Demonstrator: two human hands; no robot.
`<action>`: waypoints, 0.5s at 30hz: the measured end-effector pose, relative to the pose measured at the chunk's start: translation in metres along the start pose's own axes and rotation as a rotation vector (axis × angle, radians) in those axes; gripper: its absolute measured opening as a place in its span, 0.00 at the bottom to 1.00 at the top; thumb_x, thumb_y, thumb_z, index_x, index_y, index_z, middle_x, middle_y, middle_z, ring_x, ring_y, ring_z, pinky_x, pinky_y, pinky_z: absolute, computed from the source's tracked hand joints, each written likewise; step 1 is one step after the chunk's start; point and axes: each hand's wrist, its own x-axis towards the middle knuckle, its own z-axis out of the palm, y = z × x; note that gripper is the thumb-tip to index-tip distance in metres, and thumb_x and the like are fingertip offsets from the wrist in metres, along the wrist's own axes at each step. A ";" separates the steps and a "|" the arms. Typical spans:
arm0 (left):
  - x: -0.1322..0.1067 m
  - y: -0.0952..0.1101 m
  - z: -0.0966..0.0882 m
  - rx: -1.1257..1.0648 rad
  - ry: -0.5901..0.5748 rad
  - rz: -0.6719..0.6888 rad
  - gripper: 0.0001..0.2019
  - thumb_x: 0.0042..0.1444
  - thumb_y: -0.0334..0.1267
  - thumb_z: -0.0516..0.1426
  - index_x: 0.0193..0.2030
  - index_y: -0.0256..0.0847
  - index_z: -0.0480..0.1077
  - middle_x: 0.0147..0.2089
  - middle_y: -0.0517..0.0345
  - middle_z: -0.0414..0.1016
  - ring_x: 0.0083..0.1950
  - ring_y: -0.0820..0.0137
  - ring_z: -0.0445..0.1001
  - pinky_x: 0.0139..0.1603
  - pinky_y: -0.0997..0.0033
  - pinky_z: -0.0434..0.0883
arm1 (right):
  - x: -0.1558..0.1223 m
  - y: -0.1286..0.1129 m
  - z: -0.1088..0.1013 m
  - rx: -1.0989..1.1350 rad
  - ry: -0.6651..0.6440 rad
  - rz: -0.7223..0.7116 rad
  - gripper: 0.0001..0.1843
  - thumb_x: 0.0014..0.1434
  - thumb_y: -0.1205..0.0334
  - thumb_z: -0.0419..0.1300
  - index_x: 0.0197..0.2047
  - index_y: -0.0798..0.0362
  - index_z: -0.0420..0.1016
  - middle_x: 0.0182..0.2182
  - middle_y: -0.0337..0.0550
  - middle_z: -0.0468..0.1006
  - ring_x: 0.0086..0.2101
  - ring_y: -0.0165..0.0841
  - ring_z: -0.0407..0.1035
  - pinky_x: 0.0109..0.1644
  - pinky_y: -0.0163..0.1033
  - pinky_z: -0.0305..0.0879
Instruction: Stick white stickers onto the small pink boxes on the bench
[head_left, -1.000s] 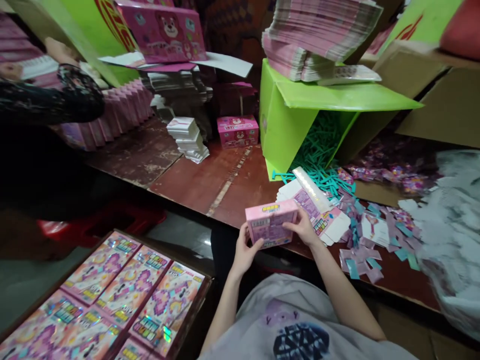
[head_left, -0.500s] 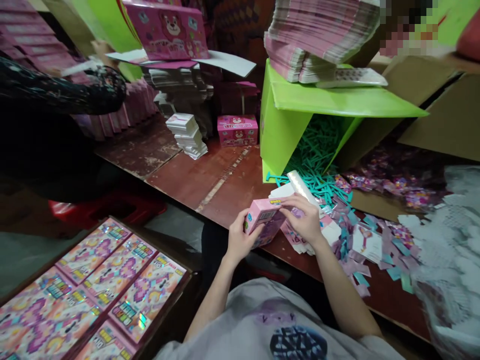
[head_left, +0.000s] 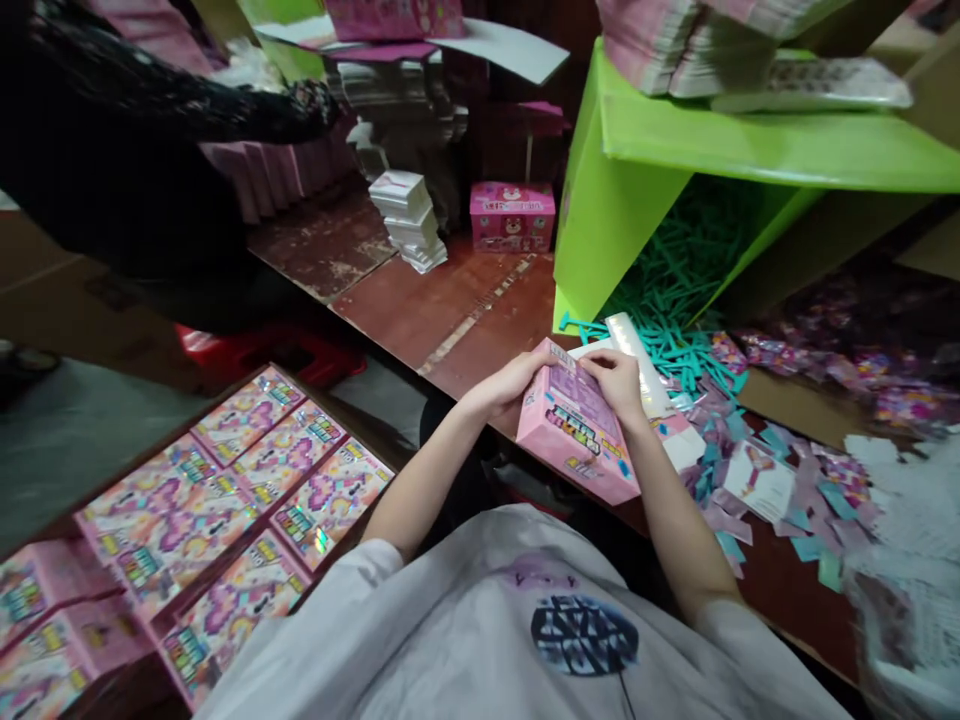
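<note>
A pink printed cardboard box (head_left: 577, 425) is tilted in front of me at the table's near edge. My left hand (head_left: 514, 382) is closed around its far left corner, thumb on top. The fingers of my right hand (head_left: 616, 382) are bent and pinched against the far right edge of the same box; the fingertips are partly hidden. Just behind the box, a shiny white strip (head_left: 637, 360) and white card pieces lie on the table. Another pink printed piece (head_left: 679, 440) shows beside my right wrist.
At my left an open carton holds several pink printed boxes (head_left: 180, 510). A green box (head_left: 630, 210) on its side spills teal plastic sticks (head_left: 675, 350). Small packets (head_left: 780, 470) lie to the right. White card stacks (head_left: 409, 220) and a pink bear box (head_left: 512, 217) stand behind. A dark patterned sleeve (head_left: 187, 90) shows at left.
The pink box has turned so that its large printed face and near end now show. Both hands have shifted their hold to its far end. My view has swung down and left.
</note>
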 end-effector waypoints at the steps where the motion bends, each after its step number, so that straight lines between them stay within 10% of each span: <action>1: 0.001 0.003 0.000 -0.002 0.001 0.004 0.14 0.54 0.40 0.53 0.37 0.30 0.73 0.30 0.50 0.79 0.30 0.67 0.75 0.37 0.68 0.73 | 0.001 0.001 0.002 0.023 0.009 0.018 0.08 0.43 0.58 0.63 0.24 0.55 0.79 0.25 0.42 0.79 0.28 0.33 0.71 0.36 0.38 0.65; 11: -0.009 -0.011 -0.002 0.191 0.067 0.338 0.21 0.49 0.34 0.56 0.52 0.34 0.68 0.46 0.52 0.77 0.45 0.64 0.75 0.48 0.68 0.71 | -0.012 -0.013 -0.012 0.181 0.061 0.173 0.11 0.36 0.55 0.67 0.23 0.53 0.79 0.24 0.43 0.78 0.29 0.36 0.70 0.35 0.40 0.67; 15: -0.062 -0.030 -0.009 0.516 0.058 0.588 0.33 0.44 0.37 0.64 0.60 0.39 0.66 0.47 0.55 0.78 0.45 0.60 0.77 0.46 0.69 0.72 | -0.054 -0.021 -0.024 0.191 -0.247 0.326 0.31 0.37 0.54 0.69 0.49 0.45 0.78 0.30 0.45 0.78 0.28 0.39 0.73 0.30 0.43 0.69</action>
